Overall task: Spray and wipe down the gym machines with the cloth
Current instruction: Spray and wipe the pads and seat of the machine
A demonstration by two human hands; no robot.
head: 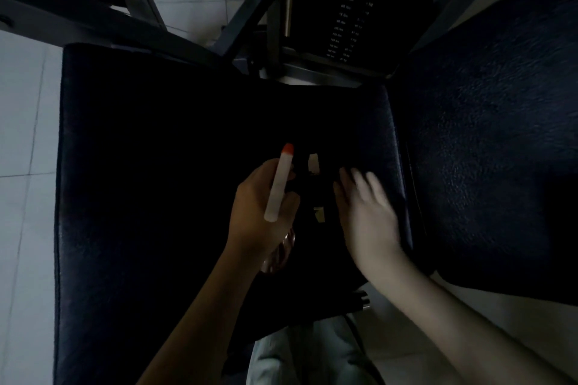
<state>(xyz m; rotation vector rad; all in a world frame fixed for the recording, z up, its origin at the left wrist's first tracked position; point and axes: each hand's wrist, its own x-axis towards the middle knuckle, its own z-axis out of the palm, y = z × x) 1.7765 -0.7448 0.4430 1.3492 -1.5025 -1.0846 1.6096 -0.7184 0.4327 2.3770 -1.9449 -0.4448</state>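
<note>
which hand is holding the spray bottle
The left hand: its fingers curl round the spray bottle, white head with an orange tip. The right hand, blurred, has straight fingers spread over the dark seat pad and holds no bottle.

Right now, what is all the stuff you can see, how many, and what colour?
spray bottle: one, white head with orange tip, clear pinkish body, over the seat pad
seat pad: one, black, centre
second pad: one, dark blue-black, right
weight stack: one, black with pale numbers, top centre
frame bars: several, grey, top left
floor tiles: many, pale, left edge
pale patches: two, on the seat pad between the hands; too dark to tell what they are
trouser legs: light, bottom centre
left hand: grips the spray bottle
right hand: blurred, fingers straight, over the seat pad
</note>
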